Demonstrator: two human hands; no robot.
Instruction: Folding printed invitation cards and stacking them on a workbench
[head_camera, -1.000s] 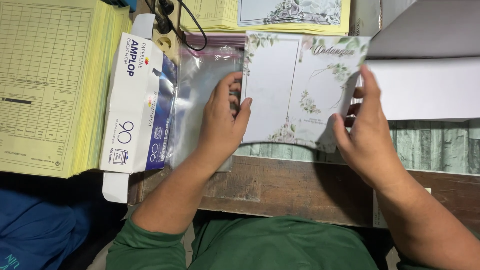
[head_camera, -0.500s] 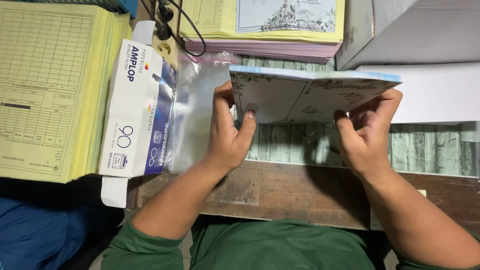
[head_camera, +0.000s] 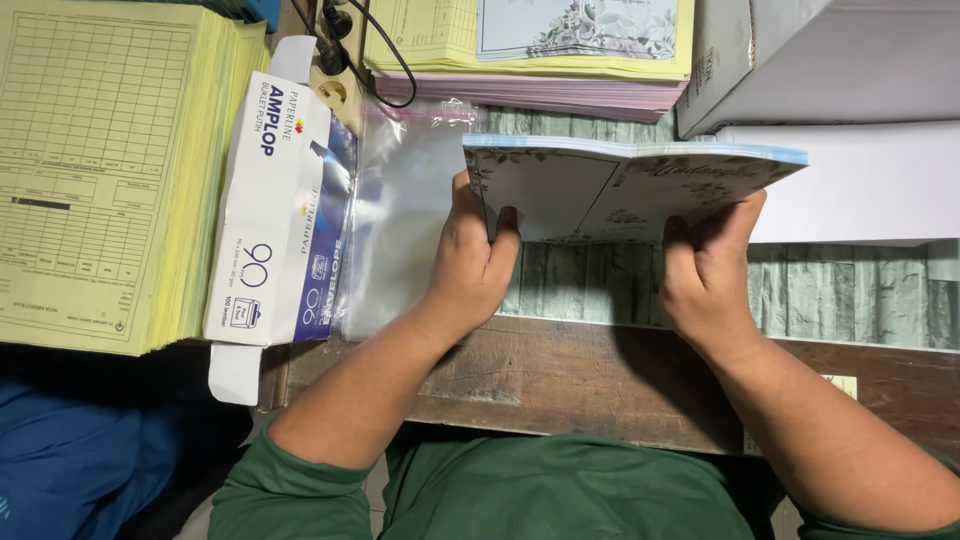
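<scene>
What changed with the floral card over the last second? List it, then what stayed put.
Both hands, left hand and right hand, kept hold of the floral card and tipped it from face-up to nearly edge-on, folding it closed. The clear plastic sleeves, envelope box and yellow form stack stayed put.

Both forearms reach forward, the left hand (head_camera: 478, 262) and right hand (head_camera: 708, 268) raised with fingers curled in a grip.
</scene>
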